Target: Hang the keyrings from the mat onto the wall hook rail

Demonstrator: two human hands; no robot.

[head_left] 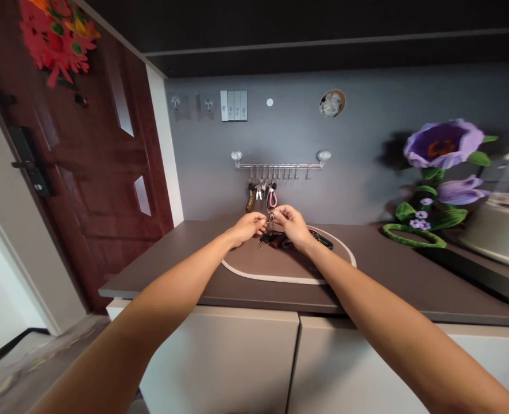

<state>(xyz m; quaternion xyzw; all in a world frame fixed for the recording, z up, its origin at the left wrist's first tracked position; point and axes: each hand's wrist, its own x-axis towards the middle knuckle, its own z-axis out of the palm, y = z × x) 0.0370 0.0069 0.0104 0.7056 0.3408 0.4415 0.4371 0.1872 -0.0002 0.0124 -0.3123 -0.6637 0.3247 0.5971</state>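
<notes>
My right hand (pixel 292 223) pinches a metal key ring (pixel 271 210) in front of the hook rail, with its keys (pixel 271 223) dangling below. My left hand (pixel 249 225) is closed, fingertips together right beside those keys; what it grips, if anything, is too small to make out. Behind the hands, several key bunches (pixel 259 192) hang from the clear hook rail (pixel 280 166), one with a pink strap (pixel 273 197). Beneath my hands, a dark key (pixel 263 240) and other dark items, partly hidden by my right hand, lie on a brown oval mat (pixel 272 267) with a pale rim.
The mat lies on a dark countertop (pixel 164 267) above pale cabinet doors (pixel 220 351). Purple artificial flowers (pixel 444 146) and a large pale appliance (pixel 502 218) stand at the right. To the left is a dark red door (pixel 103 172). A black overhead cabinet (pixel 323 34) juts out above.
</notes>
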